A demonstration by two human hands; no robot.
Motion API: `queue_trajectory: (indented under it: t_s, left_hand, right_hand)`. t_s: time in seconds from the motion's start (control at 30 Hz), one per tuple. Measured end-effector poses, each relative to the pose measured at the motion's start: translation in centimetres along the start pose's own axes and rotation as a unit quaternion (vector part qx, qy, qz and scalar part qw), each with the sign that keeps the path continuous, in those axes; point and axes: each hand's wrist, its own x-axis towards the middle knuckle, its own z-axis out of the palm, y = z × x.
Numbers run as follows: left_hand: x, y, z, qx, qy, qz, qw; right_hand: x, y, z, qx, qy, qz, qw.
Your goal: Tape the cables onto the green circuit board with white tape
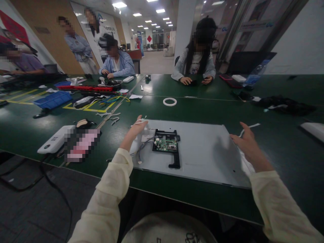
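A flat grey display panel [199,148] lies in front of me, its back facing up. A black plastic bracket [175,161] with a green circuit board [164,144] sits on its left half. Dark thin wires [142,148] run from the board to the panel's left side. My left hand [137,131] grips the panel's far left edge, a thin white strip by its fingers. At the right edge, my right hand [250,146] holds the panel with fingers mostly underneath. White film or cloth [246,164] shows under that hand, and a white strip [254,125] sticks out beside its fingertips.
A white ring [169,101], likely a tape roll, lies beyond the panel. Left are pliers [107,114], a white power bank [56,139], a pixelated pink item [82,145] and a blue bin [53,99]. Co-workers sit across the green table [141,108]; a bottle [257,74] stands far right.
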Motion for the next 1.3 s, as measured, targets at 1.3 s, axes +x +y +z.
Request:
queue_trajectory:
  t_s: [1.3]
  left_hand:
    - [-5.5,1.8,1.9,0.208,-0.305,0.309,0.876]
  right_hand:
    - [-3.8,-3.2,3.0,-0.303,-0.138,-0.212,0.919]
